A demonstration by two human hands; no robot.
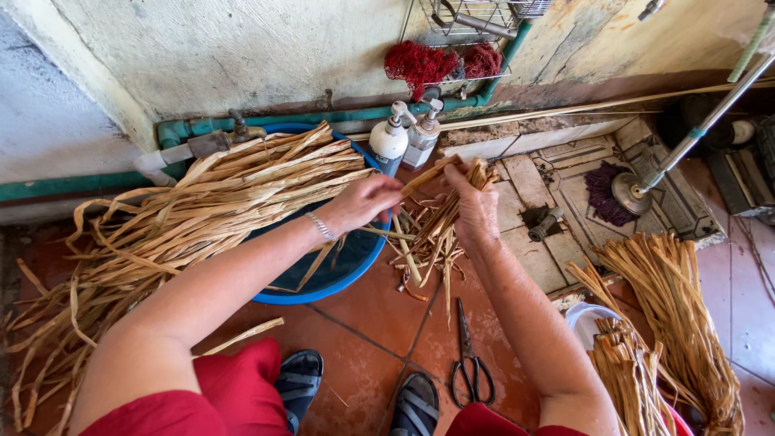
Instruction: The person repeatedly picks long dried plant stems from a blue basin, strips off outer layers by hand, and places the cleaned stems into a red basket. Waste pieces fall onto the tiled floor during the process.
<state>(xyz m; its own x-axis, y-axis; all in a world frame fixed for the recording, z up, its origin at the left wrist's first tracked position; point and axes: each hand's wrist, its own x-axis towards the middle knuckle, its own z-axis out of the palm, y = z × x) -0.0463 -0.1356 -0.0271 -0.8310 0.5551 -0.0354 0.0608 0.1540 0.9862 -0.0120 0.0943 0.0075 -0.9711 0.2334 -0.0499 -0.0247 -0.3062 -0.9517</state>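
Strips of dried leaf fill our one view from the head, and we take the blue tub point(343, 278) as our landmark. Our right hand point(476, 206), just right of the tub, is closed round a small bundle point(442, 214) of short strips, whose loose ends hang down toward the floor tiles, probably so the tips stay level at the top. Our left hand point(363, 202), over the tub's right rim, has its fingers point(386, 194) pinched on one strip point(428, 173) at the bundle's top.

A long sheaf point(202, 202) lies across the tub and spills to its left, within easy reach. Scissors point(470, 363) lie shut on the tiles right of the tub and nearer us, between our sandals point(299, 375) and the right forearm. Further right a white bucket point(583, 319) holds a second sheaf point(670, 323) standing up.

Behind the tub, against the wall, stand two pump bottles point(404, 137): one white and rounded, one clear with a pale label. Above them, red scrubbers point(440, 63) hang from a wire rack point(476, 16).
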